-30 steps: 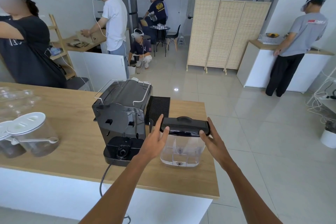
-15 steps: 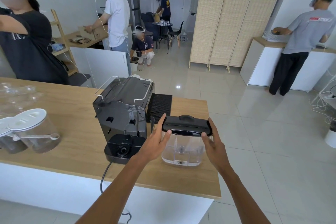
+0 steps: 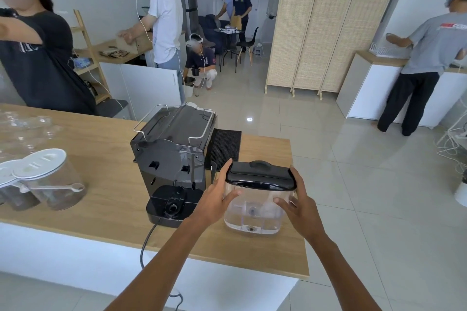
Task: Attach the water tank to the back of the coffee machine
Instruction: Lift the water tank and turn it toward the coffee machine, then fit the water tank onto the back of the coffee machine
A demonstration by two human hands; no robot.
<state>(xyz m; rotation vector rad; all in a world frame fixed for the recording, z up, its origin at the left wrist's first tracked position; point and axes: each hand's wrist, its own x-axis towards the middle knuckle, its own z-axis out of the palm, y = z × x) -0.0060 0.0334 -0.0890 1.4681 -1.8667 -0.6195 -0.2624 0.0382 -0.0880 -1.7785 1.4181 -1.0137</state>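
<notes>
On a wooden counter [image 3: 101, 159], black coffee machine [image 3: 174, 159] turned back-side to camera. Just right of it, apart, clear water tank [image 3: 255, 212] with black lid [image 3: 260, 175]. Clasped at either side by left hand [image 3: 217, 199] and right hand [image 3: 300, 206], fingers spread against tank walls.

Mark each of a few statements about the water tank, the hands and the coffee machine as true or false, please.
1. Both hands hold the water tank. True: left hand, right hand.
2. The tank is already mounted on the coffee machine. False: it stands beside it, to the right.
3. The tank's lid is black. True.
4. The machine stands on the floor. False: on the wooden counter.
</notes>
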